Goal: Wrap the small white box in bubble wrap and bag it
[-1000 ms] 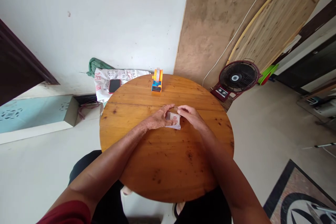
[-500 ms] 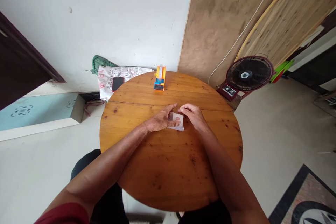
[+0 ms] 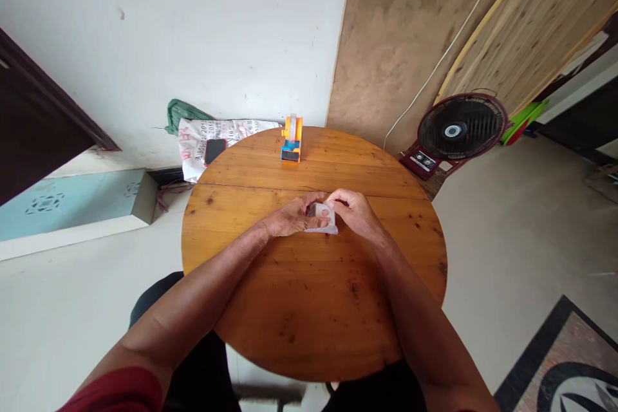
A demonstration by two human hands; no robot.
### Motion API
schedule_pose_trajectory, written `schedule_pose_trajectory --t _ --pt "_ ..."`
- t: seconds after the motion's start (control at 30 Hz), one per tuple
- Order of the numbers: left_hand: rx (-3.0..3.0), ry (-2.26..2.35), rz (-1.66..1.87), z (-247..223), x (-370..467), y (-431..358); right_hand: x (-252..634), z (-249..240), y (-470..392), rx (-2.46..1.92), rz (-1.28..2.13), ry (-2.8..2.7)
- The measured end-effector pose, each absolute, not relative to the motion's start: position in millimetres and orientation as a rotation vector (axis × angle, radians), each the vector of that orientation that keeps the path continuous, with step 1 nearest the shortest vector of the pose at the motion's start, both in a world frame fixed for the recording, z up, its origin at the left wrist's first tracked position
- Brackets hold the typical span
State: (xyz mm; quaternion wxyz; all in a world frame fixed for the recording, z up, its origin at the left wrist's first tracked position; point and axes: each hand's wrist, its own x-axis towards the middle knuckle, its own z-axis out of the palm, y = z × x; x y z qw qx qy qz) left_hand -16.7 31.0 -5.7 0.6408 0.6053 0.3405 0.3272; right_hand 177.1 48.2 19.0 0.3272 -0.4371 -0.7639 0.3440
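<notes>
A small pale packet (image 3: 324, 213) with a clear, film-like wrap and reddish round marks lies at the middle of a round wooden table (image 3: 309, 309). My left hand (image 3: 298, 214) grips it from the left, thumb across the near side and fingers along the far side. At the packet's far right corner, my right hand (image 3: 353, 211) has thumb and forefinger pinched together. Whatever sits in that pinch is too small to make out; it may be the edge of the wrap.
An orange and blue tape dispenser (image 3: 291, 139) stands near the table's far edge. Behind the table lie a printed white sack (image 3: 190, 149) and a dark phone (image 3: 215, 150). A dark red fan (image 3: 454, 129) stands to the right, and a pale blue box (image 3: 87, 203) to the left.
The packet's near edge has lifted a little and looks more tilted. My right fingers have shifted slightly at its far right corner. The camera view has moved slightly.
</notes>
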Motion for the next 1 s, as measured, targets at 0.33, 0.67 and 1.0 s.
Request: schedule_pose_trajectory --t 0.33,0.67,1.0 --pt "1.433 0.708 0.778 3 -17 33 182 39 35 -1.035 0.546 -2.452" --pt "1.321 0.870 0.738 -12 -18 35 196 52 38 -1.011 0.603 -2.213" --pt "1.362 0.793 0.769 -10 -17 34 185 37 42 -1.126 0.557 -2.227"
